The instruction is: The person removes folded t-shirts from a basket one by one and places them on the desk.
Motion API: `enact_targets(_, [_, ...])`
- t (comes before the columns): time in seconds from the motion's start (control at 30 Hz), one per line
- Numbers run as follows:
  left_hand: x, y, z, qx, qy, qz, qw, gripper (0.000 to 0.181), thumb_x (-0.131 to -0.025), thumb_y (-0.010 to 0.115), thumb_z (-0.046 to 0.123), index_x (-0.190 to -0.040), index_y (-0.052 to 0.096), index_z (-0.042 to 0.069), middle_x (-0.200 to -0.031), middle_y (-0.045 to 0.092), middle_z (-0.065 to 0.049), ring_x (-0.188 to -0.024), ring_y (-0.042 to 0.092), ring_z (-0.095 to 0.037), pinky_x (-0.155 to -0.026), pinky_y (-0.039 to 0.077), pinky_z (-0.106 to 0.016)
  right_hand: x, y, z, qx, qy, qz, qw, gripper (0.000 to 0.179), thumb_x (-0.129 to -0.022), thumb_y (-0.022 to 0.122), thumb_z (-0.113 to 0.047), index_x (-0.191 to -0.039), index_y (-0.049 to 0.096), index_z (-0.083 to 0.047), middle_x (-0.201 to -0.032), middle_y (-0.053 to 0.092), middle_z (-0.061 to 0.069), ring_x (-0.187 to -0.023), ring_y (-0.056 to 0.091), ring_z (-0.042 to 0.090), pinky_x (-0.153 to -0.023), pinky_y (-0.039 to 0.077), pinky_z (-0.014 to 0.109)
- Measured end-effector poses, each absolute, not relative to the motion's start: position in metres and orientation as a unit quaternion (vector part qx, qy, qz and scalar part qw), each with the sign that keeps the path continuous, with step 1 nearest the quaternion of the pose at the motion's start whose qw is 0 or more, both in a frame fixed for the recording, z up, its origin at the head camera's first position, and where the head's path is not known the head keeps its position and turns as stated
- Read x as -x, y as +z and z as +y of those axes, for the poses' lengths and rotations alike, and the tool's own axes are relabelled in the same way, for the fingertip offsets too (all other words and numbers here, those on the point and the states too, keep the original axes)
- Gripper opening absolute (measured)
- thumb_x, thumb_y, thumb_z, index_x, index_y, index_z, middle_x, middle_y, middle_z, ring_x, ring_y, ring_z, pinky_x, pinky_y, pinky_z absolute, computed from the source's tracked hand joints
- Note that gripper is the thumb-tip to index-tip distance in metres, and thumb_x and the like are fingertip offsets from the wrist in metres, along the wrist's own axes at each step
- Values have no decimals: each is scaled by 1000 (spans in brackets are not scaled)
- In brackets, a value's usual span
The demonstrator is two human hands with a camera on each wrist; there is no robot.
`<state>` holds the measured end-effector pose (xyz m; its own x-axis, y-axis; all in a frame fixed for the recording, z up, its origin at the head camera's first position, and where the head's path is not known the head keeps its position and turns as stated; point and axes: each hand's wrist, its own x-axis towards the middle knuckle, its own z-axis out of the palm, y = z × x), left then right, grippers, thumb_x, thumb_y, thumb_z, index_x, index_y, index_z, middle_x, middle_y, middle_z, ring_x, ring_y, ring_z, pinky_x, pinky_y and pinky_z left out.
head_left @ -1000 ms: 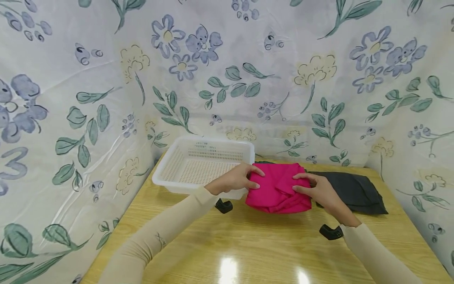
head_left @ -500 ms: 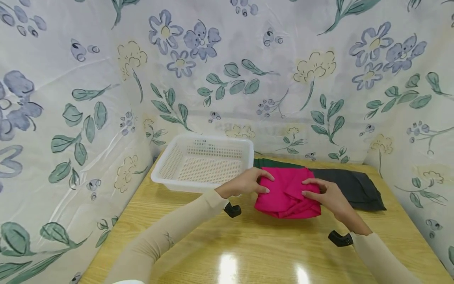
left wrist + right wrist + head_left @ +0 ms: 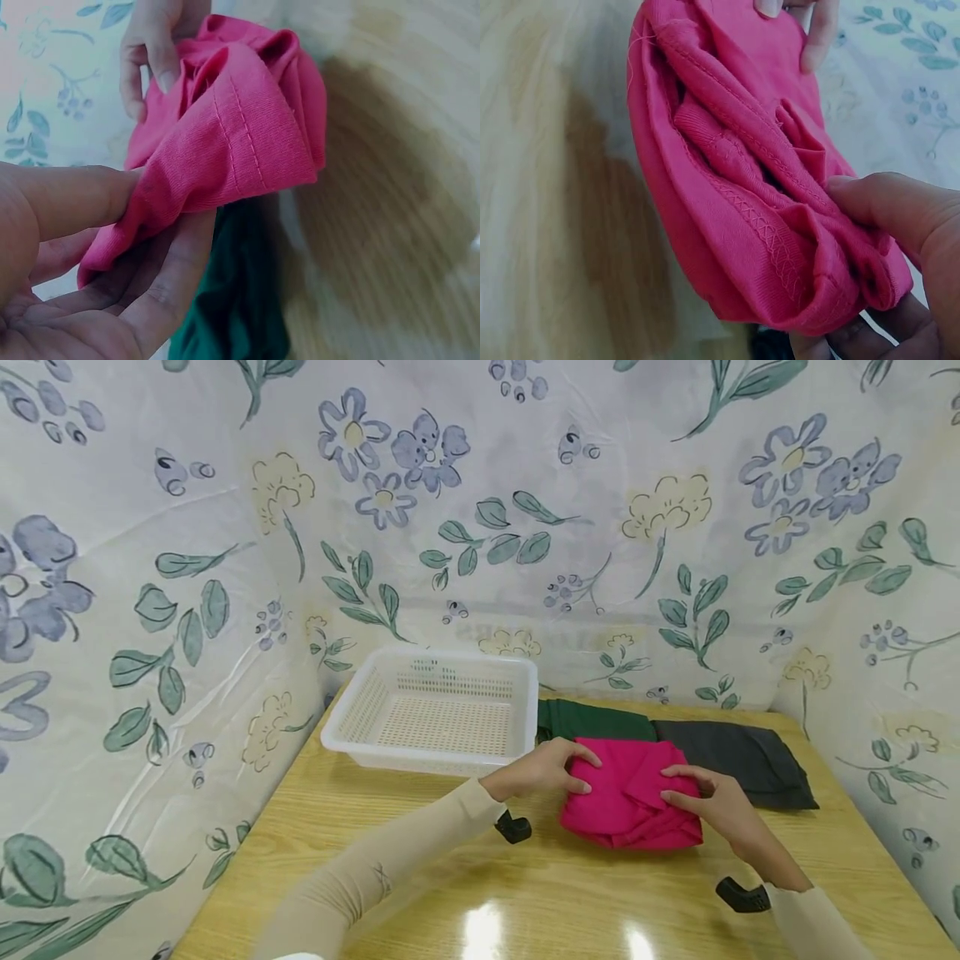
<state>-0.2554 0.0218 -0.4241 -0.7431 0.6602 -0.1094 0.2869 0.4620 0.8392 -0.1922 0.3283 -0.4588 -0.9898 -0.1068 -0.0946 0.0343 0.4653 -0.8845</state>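
A folded bright pink garment (image 3: 626, 793) with stitched hems is held between both hands, above the table. My left hand (image 3: 546, 770) pinches its left side; in the left wrist view the thumb lies on top and the fingers (image 3: 176, 281) curl underneath. At the other side my right hand (image 3: 720, 806) grips the edge the same way. The right wrist view shows the layered folds and zigzag seams of the pink garment (image 3: 742, 172). Just behind it lies a folded dark green garment (image 3: 600, 720), partly covered by the pink one in the head view.
A white perforated plastic basket (image 3: 431, 760) stands at the back left, with nothing inside. A folded dark grey garment (image 3: 738, 760) lies at the back right beside the green one. Floral cloth (image 3: 480, 568) hangs around the wooden table (image 3: 420, 877).
Both hands have carried the pink garment to the right and nearer to me, away from the basket. More of the green garment behind it now shows.
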Motion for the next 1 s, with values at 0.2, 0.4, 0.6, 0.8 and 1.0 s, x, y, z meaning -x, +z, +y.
enact_targets(0.2, [251, -431, 34, -284, 429, 827, 224, 35, -92, 79, 10, -126, 73, 12, -125, 63, 0, -112, 54, -11, -80, 51, -21, 185, -468, 337, 3, -519, 850, 86, 58, -92, 79, -35, -141, 62, -9, -145, 53, 19, -133, 45, 36, -86, 52, 28])
enact_targets(0.4, [246, -440, 42, -291, 430, 825, 224, 34, -90, 80, 8, -123, 74, 11, -120, 64, 1, -109, 52, -10, -83, 49, -21, 178, -475, 344, -17, -507, 856, 95, 62, -90, 81, -40, -141, 63, -10, -153, 45, 22, -140, 38, 40, -93, 48, 31])
enact_targets(0.6, [241, -446, 48, -291, 423, 825, 236, 34, -90, 80, 8, -123, 74, 10, -123, 64, 0, -108, 50, -9, -80, 48, -20, 173, -483, 350, -22, -501, 859, 99, 61, -90, 81, -38, -140, 63, -9, -156, 40, 24, -139, 37, 40, -90, 47, 25])
enact_targets(0.8, [238, -452, 50, -298, 408, 829, 240, 34, -90, 81, 10, -123, 74, 12, -125, 64, 0, -103, 50, -9, -73, 47, -20, 167, -487, 354, -29, -482, 869, 106, 62, -90, 81, -38, -141, 63, -8, -154, 42, 27, -137, 41, 41, -93, 46, 34])
enact_targets(1.0, [238, -457, 51, -296, 408, 823, 262, 35, -90, 81, 9, -124, 74, 12, -129, 63, -2, -104, 51, -8, -70, 48, -20, 162, -489, 355, -39, -479, 868, 126, 63, -91, 80, -39, -143, 61, -8, -157, 37, 29, -140, 38, 45, -102, 42, 48])
